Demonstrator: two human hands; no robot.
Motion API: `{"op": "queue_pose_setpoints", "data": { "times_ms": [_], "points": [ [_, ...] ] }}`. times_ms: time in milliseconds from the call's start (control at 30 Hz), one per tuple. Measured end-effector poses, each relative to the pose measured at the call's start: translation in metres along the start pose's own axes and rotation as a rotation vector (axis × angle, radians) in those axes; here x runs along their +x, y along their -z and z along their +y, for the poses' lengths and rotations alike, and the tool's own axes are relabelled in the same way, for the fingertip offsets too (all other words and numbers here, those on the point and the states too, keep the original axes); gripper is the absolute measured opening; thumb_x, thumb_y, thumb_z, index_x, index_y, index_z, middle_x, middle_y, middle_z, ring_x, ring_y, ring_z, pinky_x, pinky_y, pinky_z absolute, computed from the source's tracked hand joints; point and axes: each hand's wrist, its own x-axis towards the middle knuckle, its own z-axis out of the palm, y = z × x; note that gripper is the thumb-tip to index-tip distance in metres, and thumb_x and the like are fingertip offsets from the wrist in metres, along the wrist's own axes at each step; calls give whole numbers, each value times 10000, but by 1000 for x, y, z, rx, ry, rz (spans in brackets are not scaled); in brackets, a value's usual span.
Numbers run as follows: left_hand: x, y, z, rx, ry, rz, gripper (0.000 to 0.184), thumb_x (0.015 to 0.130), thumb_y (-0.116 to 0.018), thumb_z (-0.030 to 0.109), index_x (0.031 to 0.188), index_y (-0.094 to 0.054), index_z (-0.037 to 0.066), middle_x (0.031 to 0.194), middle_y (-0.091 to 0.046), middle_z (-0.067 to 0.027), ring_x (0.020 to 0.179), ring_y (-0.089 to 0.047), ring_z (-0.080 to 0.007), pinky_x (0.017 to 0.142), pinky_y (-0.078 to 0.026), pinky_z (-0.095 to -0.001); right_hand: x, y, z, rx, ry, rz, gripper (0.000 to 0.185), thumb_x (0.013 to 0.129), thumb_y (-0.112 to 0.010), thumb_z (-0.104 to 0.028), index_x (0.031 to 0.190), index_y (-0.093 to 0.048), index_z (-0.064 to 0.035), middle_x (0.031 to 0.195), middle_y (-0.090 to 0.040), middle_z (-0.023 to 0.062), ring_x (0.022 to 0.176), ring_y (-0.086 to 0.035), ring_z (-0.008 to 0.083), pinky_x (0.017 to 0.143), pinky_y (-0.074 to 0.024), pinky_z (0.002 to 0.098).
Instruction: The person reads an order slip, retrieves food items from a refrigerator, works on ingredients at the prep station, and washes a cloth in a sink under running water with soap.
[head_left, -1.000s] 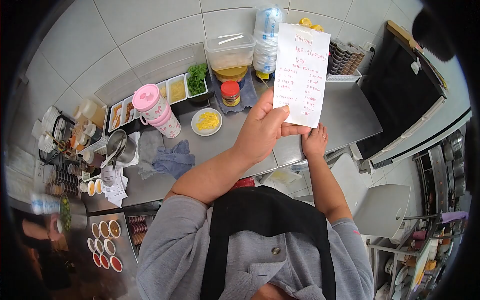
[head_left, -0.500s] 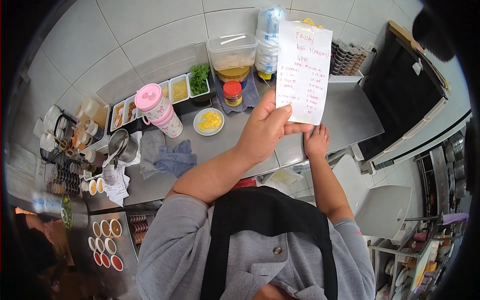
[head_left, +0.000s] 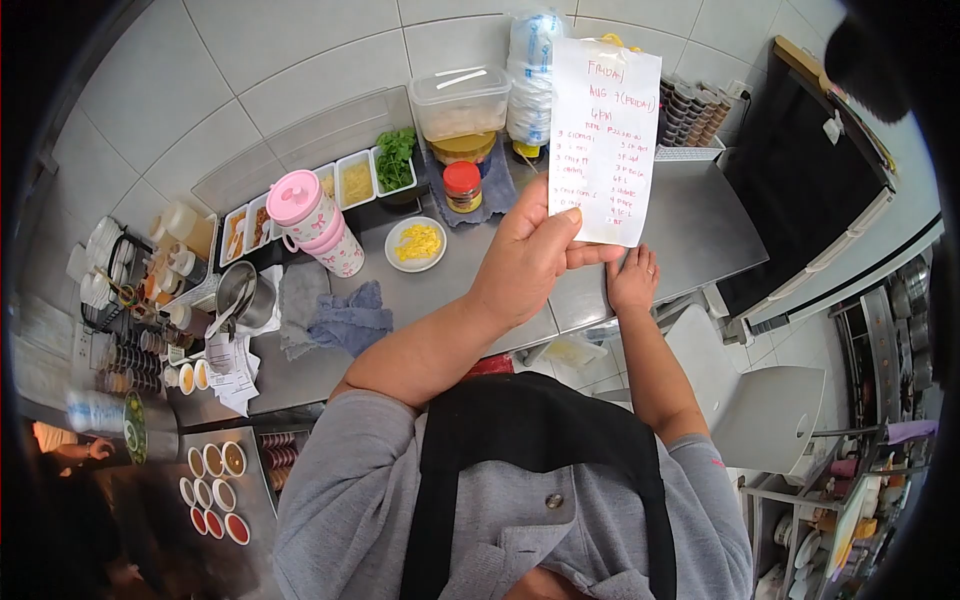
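My left hand pinches the lower left corner of a white paper slip, thumb in front and fingers behind. The slip is held up over the counter and bears handwritten red lines, headed "Friday". My right hand rests palm down on the steel counter near its front edge, just below the slip, with fingers spread and a ring on one. Left of my left hand, a white plate holds yellow strips, and a red-lidded jar stands behind it on a cloth.
Pink-lidded tumblers, blue cloths and trays of ingredients are on the left. Sauce cups sit at lower left, near another person's hand. A white chair stands at right, below a black-fronted appliance.
The slip has shifted slightly left and up in view, still in my left hand. My right hand stays on the counter. At far left, the other person's arm has moved.
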Motion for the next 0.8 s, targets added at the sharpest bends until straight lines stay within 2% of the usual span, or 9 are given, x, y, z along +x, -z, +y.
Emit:
{"op": "queue_pose_setpoints", "data": {
  "times_ms": [800],
  "points": [
    [0,0,-2,-3,8,16,378,949,-344,57,1323,-309,15,1273,-477,-159,1104,-564,-263,868,-538,-375,1,0,-1,8,-2,1,695,911,-394,-494,1411,-299,-21,1484,-267,136,1393,-186,285,1137,-138,411]
  ]
}}
